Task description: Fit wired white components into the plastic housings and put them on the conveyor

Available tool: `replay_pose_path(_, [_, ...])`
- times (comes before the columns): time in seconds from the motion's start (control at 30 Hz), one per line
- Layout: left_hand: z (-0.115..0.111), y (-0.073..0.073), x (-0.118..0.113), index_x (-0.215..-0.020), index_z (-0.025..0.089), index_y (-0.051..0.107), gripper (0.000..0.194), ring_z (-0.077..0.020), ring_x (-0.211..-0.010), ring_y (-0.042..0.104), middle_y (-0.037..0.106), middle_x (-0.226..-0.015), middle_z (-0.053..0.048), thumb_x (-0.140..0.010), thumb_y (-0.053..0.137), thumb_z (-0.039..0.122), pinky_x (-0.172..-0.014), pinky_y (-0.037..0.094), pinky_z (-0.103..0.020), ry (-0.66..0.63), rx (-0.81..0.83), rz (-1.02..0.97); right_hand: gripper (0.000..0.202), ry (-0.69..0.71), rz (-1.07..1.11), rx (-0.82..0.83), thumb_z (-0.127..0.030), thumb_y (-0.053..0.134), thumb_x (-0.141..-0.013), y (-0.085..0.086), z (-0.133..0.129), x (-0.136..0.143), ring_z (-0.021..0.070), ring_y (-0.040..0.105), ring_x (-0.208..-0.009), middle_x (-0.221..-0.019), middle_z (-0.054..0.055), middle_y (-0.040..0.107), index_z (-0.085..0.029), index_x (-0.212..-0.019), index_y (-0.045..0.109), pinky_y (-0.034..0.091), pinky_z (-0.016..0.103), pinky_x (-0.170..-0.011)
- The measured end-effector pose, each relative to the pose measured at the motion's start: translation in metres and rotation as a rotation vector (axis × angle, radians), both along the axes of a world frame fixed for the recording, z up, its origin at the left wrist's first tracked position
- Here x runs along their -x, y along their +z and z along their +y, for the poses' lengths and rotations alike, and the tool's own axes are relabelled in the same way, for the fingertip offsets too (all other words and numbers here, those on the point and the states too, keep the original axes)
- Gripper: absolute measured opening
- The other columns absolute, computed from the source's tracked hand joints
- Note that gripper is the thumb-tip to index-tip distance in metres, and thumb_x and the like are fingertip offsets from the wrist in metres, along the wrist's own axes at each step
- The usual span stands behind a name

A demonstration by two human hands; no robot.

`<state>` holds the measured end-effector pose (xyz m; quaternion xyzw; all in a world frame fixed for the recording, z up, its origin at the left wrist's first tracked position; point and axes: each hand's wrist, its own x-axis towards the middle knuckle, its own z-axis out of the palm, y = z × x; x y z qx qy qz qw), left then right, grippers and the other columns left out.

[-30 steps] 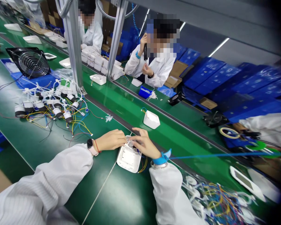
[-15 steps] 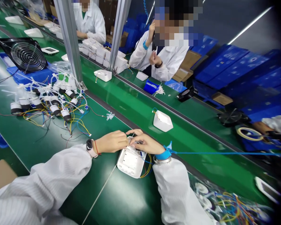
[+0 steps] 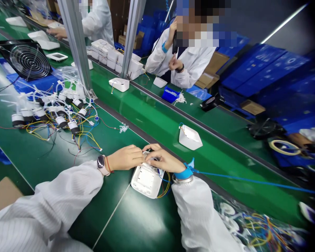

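A white plastic housing (image 3: 146, 182) lies on the green bench with its hollow inside facing up. Over its far end my left hand (image 3: 130, 158) has its fingertips pinched together, and the thing between them is hidden. My right hand (image 3: 161, 159) bends over the same end from the right, thumb and fingers closed around a small part I cannot make out. Both hands' fingertips nearly meet. Yellow, red and blue wires (image 3: 167, 183) loop out from the housing's right side. A blue wrist strap (image 3: 185, 173) with a cord circles my right wrist.
Small motors (image 3: 72, 126) with tubes and wires are heaped at left, near tiny white rings (image 3: 124, 127) and a black fan (image 3: 31, 61). A green conveyor belt (image 3: 152, 110) carries white housings (image 3: 190, 137). Bagged wired parts (image 3: 262, 227) lie at right. Co-workers sit across the belt.
The white housings on the belt have shifted to the right. A co-worker at the far left has stretched an arm toward the belt. My hands have barely moved.
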<state>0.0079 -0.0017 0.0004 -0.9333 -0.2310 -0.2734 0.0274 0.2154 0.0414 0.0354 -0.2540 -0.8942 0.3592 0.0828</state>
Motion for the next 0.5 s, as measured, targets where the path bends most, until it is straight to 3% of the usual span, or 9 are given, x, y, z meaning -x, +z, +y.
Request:
replay_pose_path(0.23, [0.0, 0.002, 0.001, -0.093, 0.015, 0.058, 0.021, -0.0169, -0.091, 0.052, 0.064, -0.089, -0.004, -0.092, 0.04, 0.027, -0.079, 0.038, -0.03, 0.04, 0.156, -0.054, 0.01, -0.331, 0.116, -0.393, -0.028, 0.059, -0.079, 0.002, -0.04, 0.0, 0.0197, 0.05, -0.085, -0.085, 0.006, 0.062, -0.019, -0.083, 0.061, 0.039, 0.036, -0.078])
replay_pose_path(0.4, [0.001, 0.001, 0.004, -0.093, 0.015, 0.059, 0.024, -0.0188, -0.099, 0.052, 0.064, -0.097, -0.006, -0.092, 0.04, 0.029, -0.084, 0.039, -0.032, 0.042, 0.242, -0.08, 0.013, -0.296, 0.034, -0.586, -0.022, 0.05, -0.086, -0.016, -0.062, 0.005, 0.0175, 0.052, -0.076, -0.081, 0.005, 0.065, -0.019, -0.089, 0.062, 0.039, 0.031, -0.069])
replay_pose_path(0.5, [0.003, -0.002, 0.007, -0.106, 0.018, 0.057, 0.028, -0.0206, -0.115, 0.046, 0.057, -0.12, -0.007, -0.088, 0.046, 0.037, -0.094, 0.035, -0.034, 0.036, 0.319, -0.112, 0.017, -0.276, 0.083, -0.637, -0.018, 0.047, -0.088, -0.027, -0.063, 0.007, 0.0172, 0.053, -0.075, -0.082, 0.005, 0.067, -0.019, -0.092, 0.063, 0.04, 0.031, -0.069])
